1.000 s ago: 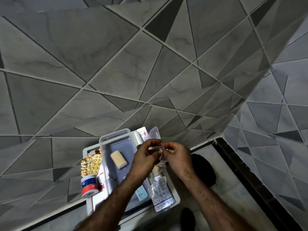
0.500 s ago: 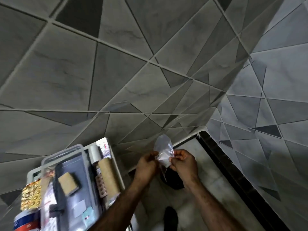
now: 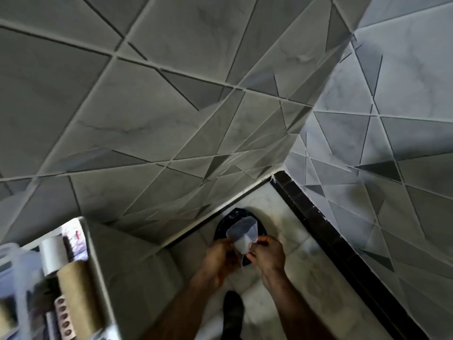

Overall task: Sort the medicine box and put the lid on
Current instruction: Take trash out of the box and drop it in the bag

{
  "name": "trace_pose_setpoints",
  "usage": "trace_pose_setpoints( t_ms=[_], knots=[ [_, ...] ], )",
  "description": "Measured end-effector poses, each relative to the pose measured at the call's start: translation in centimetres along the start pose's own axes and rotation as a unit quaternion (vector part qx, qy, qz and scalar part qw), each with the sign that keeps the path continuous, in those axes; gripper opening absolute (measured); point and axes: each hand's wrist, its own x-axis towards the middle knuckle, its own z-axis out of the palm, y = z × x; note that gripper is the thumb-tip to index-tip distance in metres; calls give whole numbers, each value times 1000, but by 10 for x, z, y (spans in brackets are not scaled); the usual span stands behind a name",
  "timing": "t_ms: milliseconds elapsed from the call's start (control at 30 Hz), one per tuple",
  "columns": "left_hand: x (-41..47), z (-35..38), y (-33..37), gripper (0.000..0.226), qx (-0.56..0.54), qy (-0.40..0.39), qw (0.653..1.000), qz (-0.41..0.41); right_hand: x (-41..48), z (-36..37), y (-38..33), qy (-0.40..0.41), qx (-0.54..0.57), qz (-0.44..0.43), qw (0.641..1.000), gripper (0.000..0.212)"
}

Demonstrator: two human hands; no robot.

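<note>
Both hands pinch 1 clear wrapper above a black floor bin.
Left hand (image 3: 218, 257) and right hand (image 3: 267, 253) fingers grasp wrapper (image 3: 242, 235) over bin (image 3: 224, 225); medicine box (image 3: 94, 266) far left.

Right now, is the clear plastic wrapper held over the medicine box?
No, both hands, left hand and right hand, hold the clear wrapper over a black bin, well right of the medicine box.
</note>
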Motion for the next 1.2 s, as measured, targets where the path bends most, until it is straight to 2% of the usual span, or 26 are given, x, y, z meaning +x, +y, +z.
trace_pose_setpoints(
  t_ms=[100,200,300,367,467,567,700,733,800,867,1033,1200],
  knots=[
    [28,9,-11,24,-15,11,1000,-23,29,-1,12,-4,-18,15,1000,22],
    [53,12,-21,23,-21,19,999,-31,60,1,30,-14,-17,33,999,10],
    [78,10,-29,30,-27,24,999,-40,85,1,45,-12,20,63,998,16],
    [91,10,-31,24,-35,33,997,-53,94,0,47,-32,79,94,992,16],
    [109,6,-39,16,-48,68,994,-71,115,2,56,-26,93,122,988,17],
    [119,0,-50,20,-44,94,991,-85,133,8,66,33,46,124,991,12],
    [129,-6,-55,17,-27,94,992,-76,152,15,73,-22,38,128,991,8],
    [132,-7,-56,17,-27,98,992,-73,157,19,76,-4,-3,123,992,10],
    [139,-9,-58,17,-24,99,992,-69,169,26,84,40,-90,109,989,27],
    [145,-8,-57,24,-25,98,993,-64,171,29,82,47,-134,103,984,27],
    [158,-6,-51,31,-21,98,994,-47,181,35,86,47,-163,93,981,25],
    [173,-9,-50,37,-22,107,993,-36,187,39,91,40,-195,48,979,30]
  ],
)
